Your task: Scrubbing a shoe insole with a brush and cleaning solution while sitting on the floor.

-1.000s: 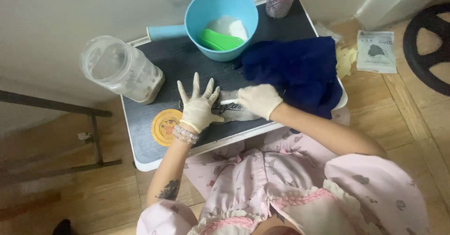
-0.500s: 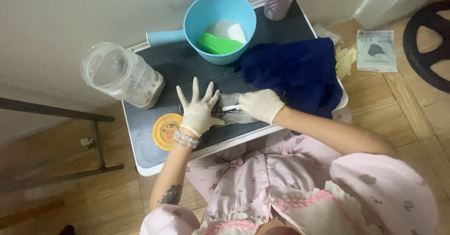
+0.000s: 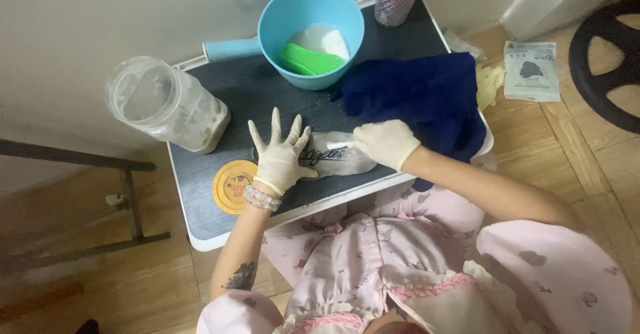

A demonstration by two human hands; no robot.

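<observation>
While the gloved left hand (image 3: 280,157) lay splayed flat on a pale sole-shaped piece (image 3: 340,161), the right hand (image 3: 385,143) — fingers closed — gripped a small white tool (image 3: 338,146) against it.

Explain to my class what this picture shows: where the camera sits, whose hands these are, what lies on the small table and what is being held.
There is no machine here. A person wears one camera on the head, so the single view looks down over their own lap and arms. Both hands wear pale rubber gloves. The gloved left hand lies flat with spread fingers on a greyish flat piece with dark lettering, pinning it to the dark-topped small folding table. The gloved right hand pinches a thin white stick-like tool whose tip touches that piece; what kind of tool it is cannot be told. Also on the table: a light blue plastic scoop bowl with a handle holding white liquid and a green plastic piece, a clear plastic jar lying tilted, a round yellow lid and a crumpled dark blue cloth.
</observation>
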